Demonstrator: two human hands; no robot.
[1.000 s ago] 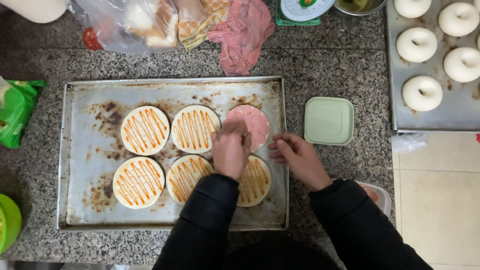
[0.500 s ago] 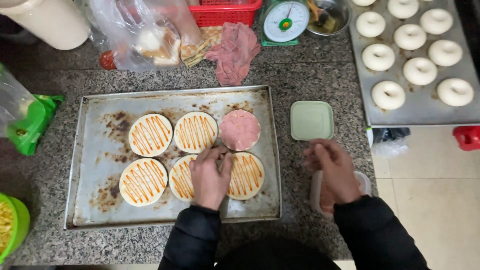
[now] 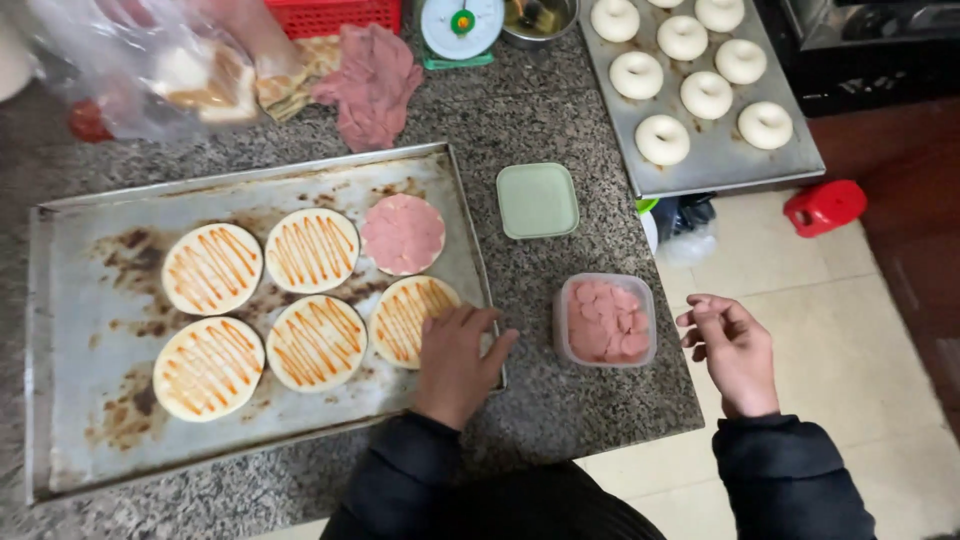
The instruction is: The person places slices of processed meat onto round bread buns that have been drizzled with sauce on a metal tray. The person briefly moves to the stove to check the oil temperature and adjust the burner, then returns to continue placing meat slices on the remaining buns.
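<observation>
Both hands are empty. Left hand [image 3: 455, 362] lies flat, fingers spread, on the lower right corner of the stained metal baking tray [image 3: 80, 440], touching the edge of the nearest round flatbread striped with orange sauce [image 3: 405, 315]. Right hand [image 3: 730, 350] hangs loosely open past the edge of the speckled granite bench [image 3: 590, 410], just right of a clear plastic tub of pink sliced meat [image 3: 605, 320]. Four more sauced flatbreads share the tray, and a sixth round is covered by a pink meat slice [image 3: 403, 233]. Beyond the tub lies a pale green square lid [image 3: 537, 200]. Farther back sits a second tray of white dough rings [image 3: 705, 95], a pink cloth [image 3: 372, 85] and a small kitchen scale [image 3: 460, 28].
</observation>
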